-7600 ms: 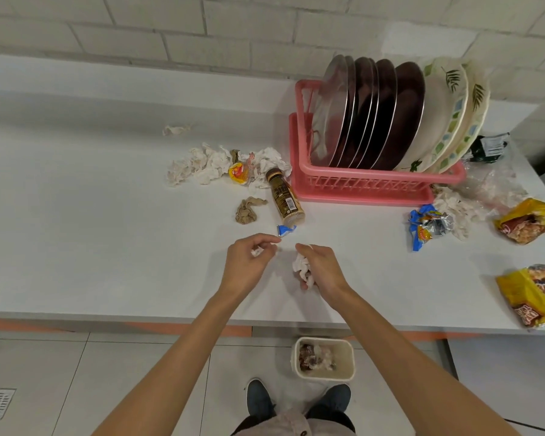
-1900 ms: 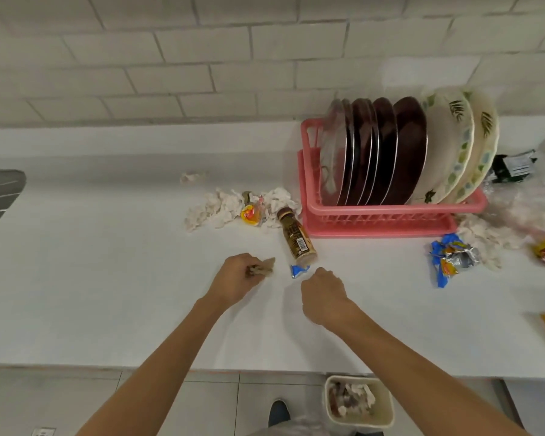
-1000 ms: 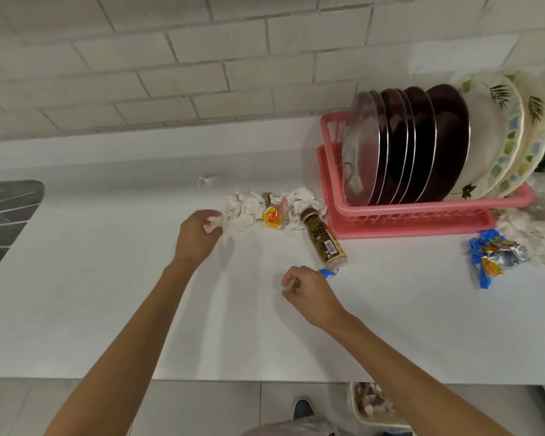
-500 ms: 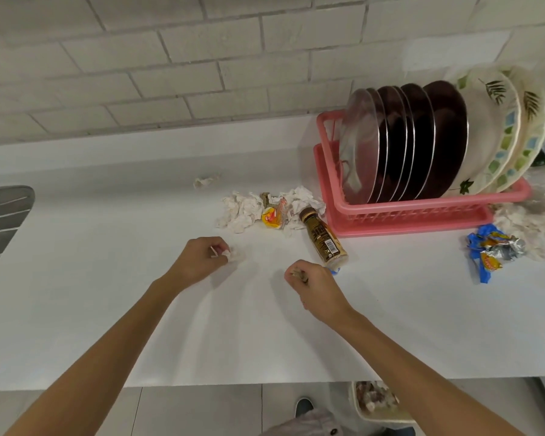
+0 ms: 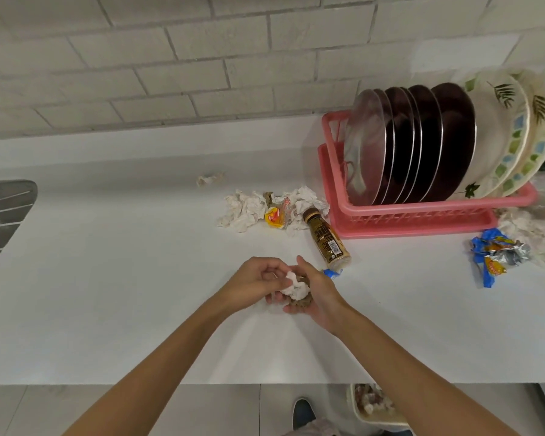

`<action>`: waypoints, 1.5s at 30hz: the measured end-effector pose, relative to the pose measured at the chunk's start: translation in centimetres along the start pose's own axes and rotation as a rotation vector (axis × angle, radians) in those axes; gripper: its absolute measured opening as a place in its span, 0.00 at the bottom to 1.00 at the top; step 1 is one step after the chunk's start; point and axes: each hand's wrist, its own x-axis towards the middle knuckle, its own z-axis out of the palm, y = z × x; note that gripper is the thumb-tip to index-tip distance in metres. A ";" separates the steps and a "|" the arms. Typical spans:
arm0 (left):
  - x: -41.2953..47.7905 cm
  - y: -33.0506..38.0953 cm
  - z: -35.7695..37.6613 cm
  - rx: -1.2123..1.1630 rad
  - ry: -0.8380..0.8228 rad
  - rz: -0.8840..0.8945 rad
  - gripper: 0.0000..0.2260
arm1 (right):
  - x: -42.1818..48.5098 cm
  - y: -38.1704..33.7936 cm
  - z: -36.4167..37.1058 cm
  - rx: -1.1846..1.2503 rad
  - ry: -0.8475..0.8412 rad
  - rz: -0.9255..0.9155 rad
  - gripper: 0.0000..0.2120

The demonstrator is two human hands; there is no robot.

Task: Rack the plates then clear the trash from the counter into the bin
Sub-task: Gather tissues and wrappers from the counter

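Half a second back the hands were apart; now the left hand [image 5: 254, 280] has carried its white tissue [image 5: 293, 284] across to the right hand [image 5: 318, 292], and the two meet low over the middle of the counter [image 5: 107, 294]. Left fingers are curled and pinch the tissue against the right palm. Right fingers are cupped under it and also hold a brown wad [image 5: 302, 303], the thumb raised beside the tissue.

The white counter runs the full width under a pale brick wall [image 5: 202, 58], with a ribbed steel drainer [image 5: 0, 212] at its left edge. At the back right stands the pink rack [image 5: 422, 212], and the plates [image 5: 422, 143] sit upright in it: steel, dark and patterned. On the floor below the counter edge, by the right forearm, is the bin [image 5: 354, 407] with trash in it.

Trash on the counter: a pile of crumpled tissues [image 5: 246, 210] left of the rack with a yellow wrapper [image 5: 272, 215] in it; a tissue heap [image 5: 529, 228] right of the rack; a brown bottle [image 5: 326, 242] lying on its side, cap toward the pile; a blue and silver wrapper [image 5: 497, 256]; a small paper scrap [image 5: 208, 179] near the wall; a blue scrap [image 5: 333, 273] between the bottle's base and the right hand
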 end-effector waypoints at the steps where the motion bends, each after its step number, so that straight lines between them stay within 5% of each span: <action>1: 0.2 -0.2 0.4 0.051 0.059 0.025 0.04 | -0.1 0.1 0.1 0.000 -0.045 0.024 0.21; 7: 1.3 -0.7 1.5 0.441 0.367 0.199 0.04 | -0.2 -0.1 0.2 -0.058 -0.033 -0.034 0.12; 15: 1.7 -1.5 -1.5 0.302 0.211 0.154 0.14 | 3.1 -0.8 -0.1 -0.205 0.095 -0.120 0.12; 19: 2.6 -1.1 -4.8 0.344 0.305 0.117 0.10 | 5.6 -1.4 0.5 -0.768 0.231 -0.283 0.23; 23: 4.8 -0.7 -9.7 0.389 0.453 0.096 0.05 | 7.4 -0.6 1.0 -1.401 0.321 -0.516 0.23; 28: 9.1 -1.1 -15.7 0.518 0.640 0.086 0.11 | 8.6 1.0 1.1 -1.633 0.413 -0.682 0.16; 37: 17.7 -2.9 -21.9 0.986 0.409 -0.234 0.28 | 9.2 1.7 1.1 -1.709 0.429 -0.717 0.16; 40: 18.2 -3.9 -21.7 0.947 0.384 -0.198 0.24 | 9.3 1.6 1.1 -1.727 0.421 -0.711 0.16; 45: 16.1 -5.5 -20.9 0.769 0.608 -0.052 0.04 | 9.2 1.5 1.2 -1.737 0.422 -0.707 0.16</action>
